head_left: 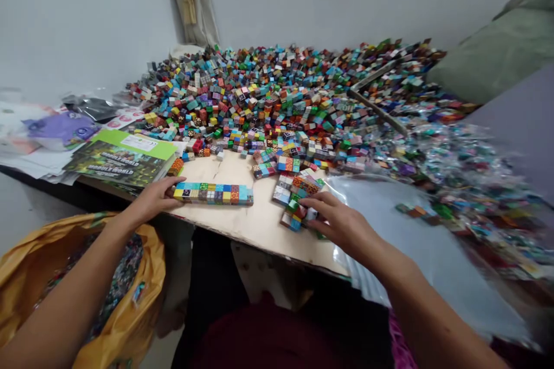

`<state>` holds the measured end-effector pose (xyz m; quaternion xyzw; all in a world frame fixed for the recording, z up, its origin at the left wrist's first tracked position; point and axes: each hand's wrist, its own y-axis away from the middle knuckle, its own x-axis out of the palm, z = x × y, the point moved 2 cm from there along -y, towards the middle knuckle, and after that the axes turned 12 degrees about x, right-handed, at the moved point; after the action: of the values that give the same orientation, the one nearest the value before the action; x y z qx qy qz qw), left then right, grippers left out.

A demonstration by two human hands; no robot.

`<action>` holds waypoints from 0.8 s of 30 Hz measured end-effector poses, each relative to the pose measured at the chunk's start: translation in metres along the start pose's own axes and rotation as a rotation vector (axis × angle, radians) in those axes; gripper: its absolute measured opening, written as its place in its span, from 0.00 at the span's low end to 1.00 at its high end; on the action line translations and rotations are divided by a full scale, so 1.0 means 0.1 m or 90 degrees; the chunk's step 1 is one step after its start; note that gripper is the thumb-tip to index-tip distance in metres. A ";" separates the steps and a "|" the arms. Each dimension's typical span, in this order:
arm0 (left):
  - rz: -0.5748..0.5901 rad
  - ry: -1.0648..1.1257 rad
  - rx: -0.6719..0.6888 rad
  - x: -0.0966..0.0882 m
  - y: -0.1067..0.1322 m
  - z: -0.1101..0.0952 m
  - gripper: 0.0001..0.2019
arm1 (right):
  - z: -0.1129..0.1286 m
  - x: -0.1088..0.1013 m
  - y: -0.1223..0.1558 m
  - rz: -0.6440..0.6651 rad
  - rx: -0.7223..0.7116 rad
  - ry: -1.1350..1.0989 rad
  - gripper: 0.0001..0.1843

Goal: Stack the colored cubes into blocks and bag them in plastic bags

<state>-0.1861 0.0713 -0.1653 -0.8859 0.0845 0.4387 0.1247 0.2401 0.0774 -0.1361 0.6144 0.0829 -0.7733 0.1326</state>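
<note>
A long double row of small patterned cubes (212, 194) lies on the wooden board. My left hand (158, 196) has its fingers closed on the row's left end. To the right, a loose group of cubes (283, 187) rests in short strips and clumps on the board. Over its lower right part, my right hand (335, 216) curls its fingers round some green and dark cubes (295, 204); the fingertips partly hide them. Behind both hands rises a wide heap of multicoloured cubes (259, 86).
Printed booklets (121, 158) are stacked at left, beside a purple packet (64, 127). Clear plastic bags (402, 242) cover the right side, near wrapped cubes (467, 167). A metal angle frame (376, 106) lies in the heap. Below left stands a yellow sack (151, 265).
</note>
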 end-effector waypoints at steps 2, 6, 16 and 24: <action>0.023 -0.044 0.001 -0.03 0.02 -0.07 0.32 | -0.05 0.07 0.06 -0.021 0.016 0.016 0.20; -0.036 -0.133 -0.015 -0.13 0.18 -0.36 0.29 | -0.15 0.14 0.10 -0.071 0.001 0.027 0.18; -0.276 -0.002 0.008 0.36 0.72 -0.83 0.14 | -0.27 0.13 0.11 -0.098 -0.029 -0.030 0.15; -0.292 0.050 0.003 0.54 0.71 -0.96 0.12 | 0.18 -0.01 -0.12 -0.166 -0.072 -0.143 0.17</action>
<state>-0.0996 -0.0271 -0.1634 -0.8979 -0.1129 0.3642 0.2201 0.2201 0.0842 -0.1311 0.4998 0.1896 -0.8419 0.0738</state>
